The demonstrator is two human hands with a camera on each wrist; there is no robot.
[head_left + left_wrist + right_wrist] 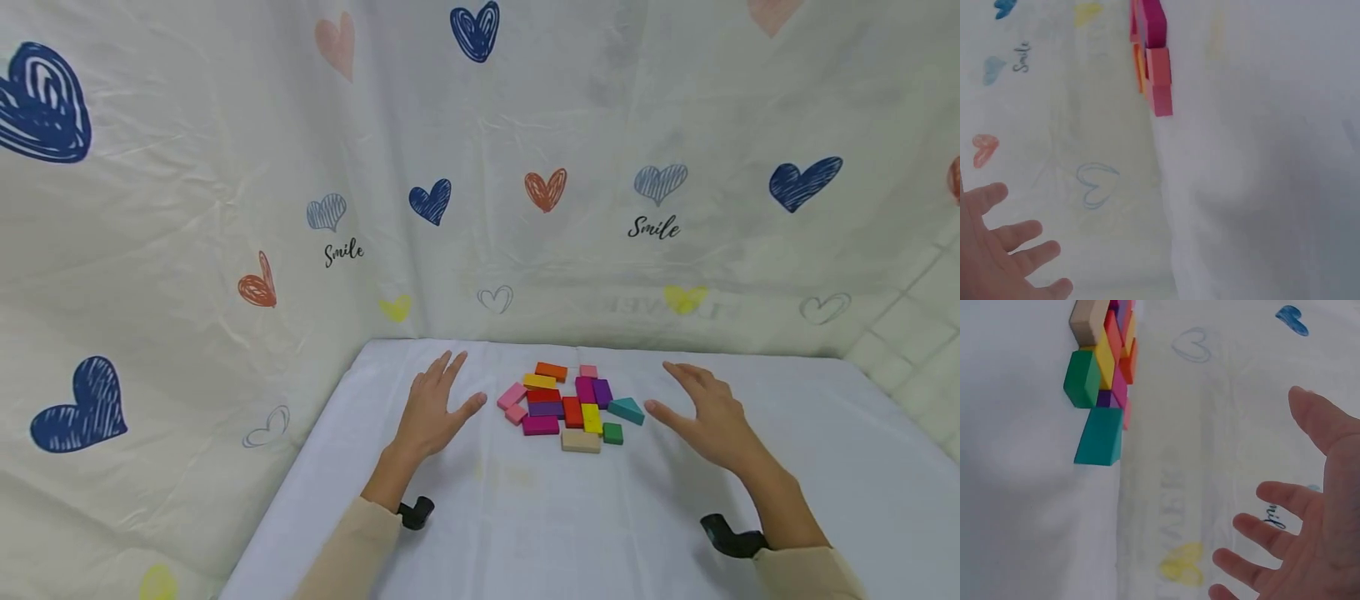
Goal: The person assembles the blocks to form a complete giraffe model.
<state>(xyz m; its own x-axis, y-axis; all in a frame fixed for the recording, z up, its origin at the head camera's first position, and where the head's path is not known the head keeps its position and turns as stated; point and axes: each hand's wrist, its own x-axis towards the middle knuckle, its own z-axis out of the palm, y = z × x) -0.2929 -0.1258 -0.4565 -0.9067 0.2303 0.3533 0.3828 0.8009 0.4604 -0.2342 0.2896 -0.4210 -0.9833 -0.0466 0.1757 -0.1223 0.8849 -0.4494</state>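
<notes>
A cluster of coloured blocks lies flat on the white-covered table (pixel 495 517). On its left side are pink blocks (pixel 512 395), with a magenta block (pixel 541 426) close by. Along the near edge sit a beige block (pixel 581 441) and a green block (pixel 612 433); a teal wedge-shaped block (pixel 627 409) marks the right side. My left hand (pixel 435 412) hovers left of the cluster, fingers spread, touching nothing. To the right of the teal block, my right hand (pixel 712 421) is likewise raised with fingers extended and holds nothing. Both wrist views show the fingers apart from the blocks.
Behind the table hangs a white cloth (pixel 480 258) printed with hearts and the word "Smile". It continues down the left side. Black wrist cameras (pixel 417 512) are strapped at both wrists. The table's back edge runs just beyond the blocks.
</notes>
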